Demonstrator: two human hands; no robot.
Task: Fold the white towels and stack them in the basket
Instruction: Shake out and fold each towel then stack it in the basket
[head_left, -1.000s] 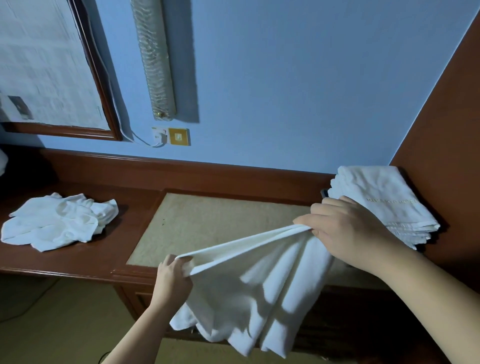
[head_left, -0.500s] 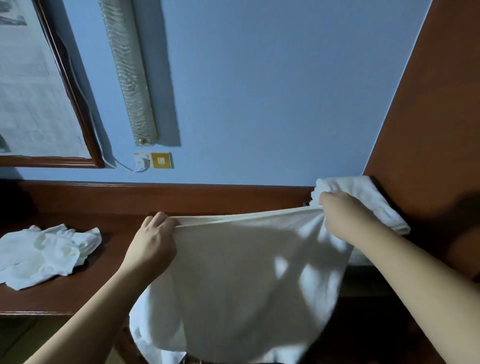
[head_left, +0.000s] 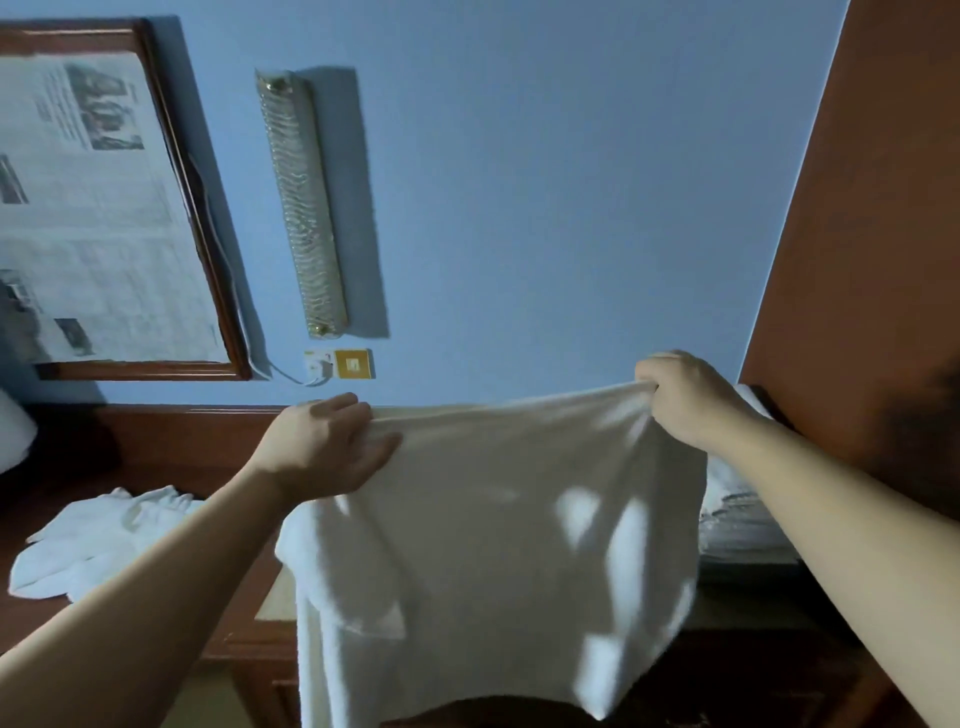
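A white towel (head_left: 498, 545) hangs spread in the air in front of me, above the wooden desk (head_left: 156, 452). My left hand (head_left: 322, 447) holds its upper left corner, fingers over the front of the cloth. My right hand (head_left: 685, 395) grips the upper right corner in a fist. A stack of folded white towels (head_left: 737, 525) sits at the right behind my right forearm, mostly hidden. A crumpled pile of white towels (head_left: 98, 535) lies on the desk at the left. No basket shows.
A framed mirror (head_left: 104, 208) covered with newspaper, a long wall lamp (head_left: 304, 202) and a socket plate (head_left: 343, 364) hang on the blue wall. A brown wooden panel (head_left: 872, 234) closes the right side. A white object (head_left: 13, 436) sits at the far left edge.
Both hands have lifted the towel higher and pulled its top edge wide and taut. The view has tilted up toward the wall.
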